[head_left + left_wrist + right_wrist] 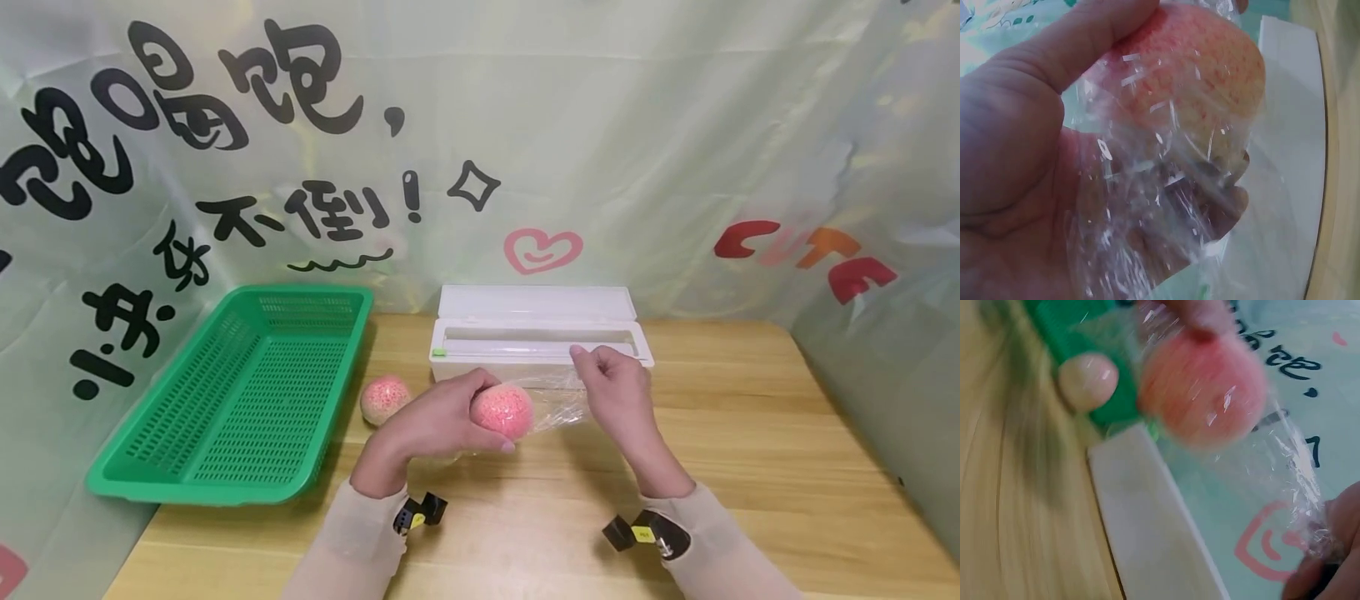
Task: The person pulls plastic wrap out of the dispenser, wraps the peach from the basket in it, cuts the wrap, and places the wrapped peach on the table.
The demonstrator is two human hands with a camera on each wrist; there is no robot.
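My left hand (442, 412) grips a pink-red speckled apple (501, 411), thumb on one side and fingers on the other. Clear cling film (1147, 187) covers the apple and hangs in wrinkles over the palm in the left wrist view. To the right, my right hand (618, 396) pinches the gathered end of the film (1310, 512), which stretches between the two hands. Another apple (386, 398), paler on one side, lies on the table behind my left wrist.
A white cling film box (487, 367) with its lid raised stands behind the hands, a roll inside. At left is a green perforated basket (318, 442). The wooden table (787, 467) ends at a printed cloth backdrop (675, 167).
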